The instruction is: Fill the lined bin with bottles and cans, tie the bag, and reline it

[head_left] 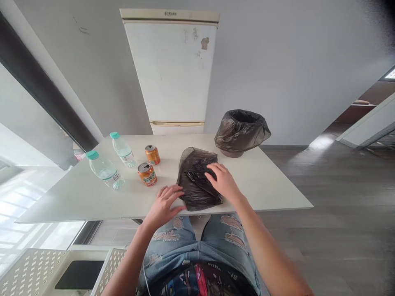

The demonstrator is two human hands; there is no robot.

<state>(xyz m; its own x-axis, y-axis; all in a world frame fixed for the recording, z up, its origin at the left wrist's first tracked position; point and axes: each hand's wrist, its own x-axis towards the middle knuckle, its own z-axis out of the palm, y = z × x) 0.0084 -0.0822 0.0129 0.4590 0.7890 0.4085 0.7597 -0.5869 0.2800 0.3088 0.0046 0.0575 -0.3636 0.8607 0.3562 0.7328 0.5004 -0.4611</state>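
Note:
A flat dark plastic bag (193,172) lies on the white table (271,181) in front of me. My right hand (222,180) rests on top of the bag, fingers spread and pressing it flat. My left hand (165,202) lies open on the table, its fingertips touching the bag's left edge. Neither hand grips anything.
A small bin lined with a dark bag (241,131) stands at the table's far right. Two orange cans (147,173) (152,154) and two water bottles (105,169) (122,149) stand at the left. A white fridge (171,70) is behind the table; a white perforated crate (33,271) sits at lower left.

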